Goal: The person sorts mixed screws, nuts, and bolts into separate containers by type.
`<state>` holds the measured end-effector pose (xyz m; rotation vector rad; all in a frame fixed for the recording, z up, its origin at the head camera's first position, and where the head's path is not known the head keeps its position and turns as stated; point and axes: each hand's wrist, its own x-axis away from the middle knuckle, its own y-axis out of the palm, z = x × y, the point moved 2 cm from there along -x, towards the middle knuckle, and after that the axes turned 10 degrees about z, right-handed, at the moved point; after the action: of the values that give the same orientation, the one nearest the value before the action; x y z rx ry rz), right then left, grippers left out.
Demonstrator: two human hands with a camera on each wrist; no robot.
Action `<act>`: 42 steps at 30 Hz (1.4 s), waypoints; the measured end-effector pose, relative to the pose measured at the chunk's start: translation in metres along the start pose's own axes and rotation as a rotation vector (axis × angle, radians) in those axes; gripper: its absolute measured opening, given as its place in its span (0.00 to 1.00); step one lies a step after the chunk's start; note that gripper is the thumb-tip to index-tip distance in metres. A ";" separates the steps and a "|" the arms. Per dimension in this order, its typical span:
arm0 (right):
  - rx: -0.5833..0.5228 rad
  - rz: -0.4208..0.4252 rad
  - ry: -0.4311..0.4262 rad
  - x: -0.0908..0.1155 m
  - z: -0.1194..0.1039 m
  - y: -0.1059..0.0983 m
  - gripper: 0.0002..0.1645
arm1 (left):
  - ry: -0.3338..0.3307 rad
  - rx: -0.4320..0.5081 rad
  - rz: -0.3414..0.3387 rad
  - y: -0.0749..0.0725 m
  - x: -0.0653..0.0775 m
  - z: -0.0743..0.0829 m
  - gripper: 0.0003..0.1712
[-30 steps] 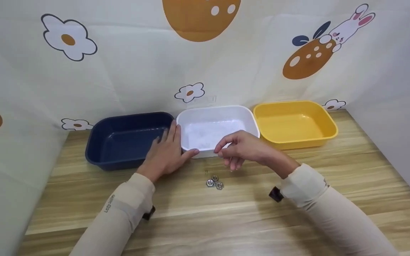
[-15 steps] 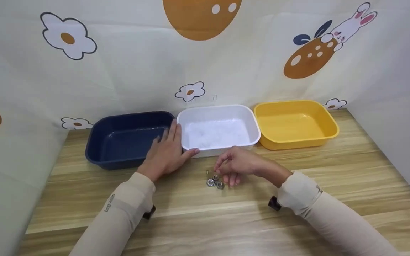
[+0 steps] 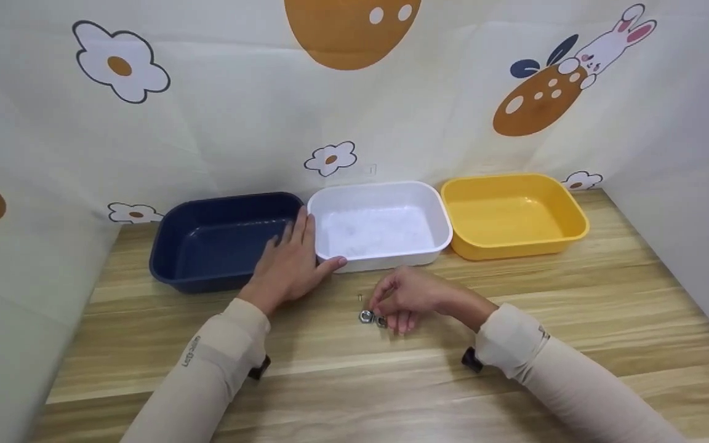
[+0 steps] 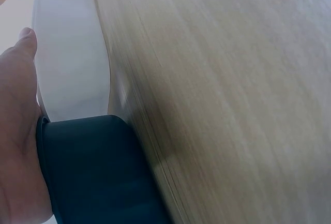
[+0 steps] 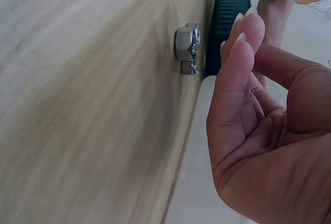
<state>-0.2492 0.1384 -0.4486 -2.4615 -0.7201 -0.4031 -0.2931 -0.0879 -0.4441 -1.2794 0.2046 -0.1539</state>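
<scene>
My left hand [image 3: 287,264] lies with straight fingers over the meeting rims of the navy bin [image 3: 207,284] and the white bin [image 3: 385,263], thumb on the white bin's front edge. My right hand [image 3: 413,298] reaches down over a small group of metal nuts [image 3: 365,316], its fingertips right at them in the head view. From the right wrist, the nuts [image 5: 184,45] sit on the tabletop beside my bent, loose fingers [image 5: 235,74], with nothing seen between these. A tiny screw-like brass piece [image 3: 360,297] stands just behind the nuts.
A yellow bin [image 3: 514,251] stands right of the white one, in the same row along the back. Behind them rises a cream cloth [image 3: 237,123] printed with flowers and a rabbit. The wood-grain table [image 3: 354,381] runs towards me.
My right hand has come down and towards me from the white bin's front rim to the nuts, now covering one of them. My left hand has stayed in place.
</scene>
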 end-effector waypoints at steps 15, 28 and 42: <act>0.054 0.039 -0.012 -0.004 0.005 0.007 0.08 | 0.009 -0.007 0.004 -0.002 0.001 0.001 0.68; 0.223 0.116 -0.090 0.001 -0.006 0.019 0.07 | 0.005 -0.012 -0.004 0.000 -0.001 0.001 0.63; 0.476 0.216 -0.183 0.006 -0.011 0.026 0.12 | 0.008 -0.003 0.008 -0.001 0.000 0.001 0.63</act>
<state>-0.2309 0.1155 -0.4480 -2.1046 -0.5383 0.0740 -0.2927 -0.0873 -0.4433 -1.2814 0.2171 -0.1516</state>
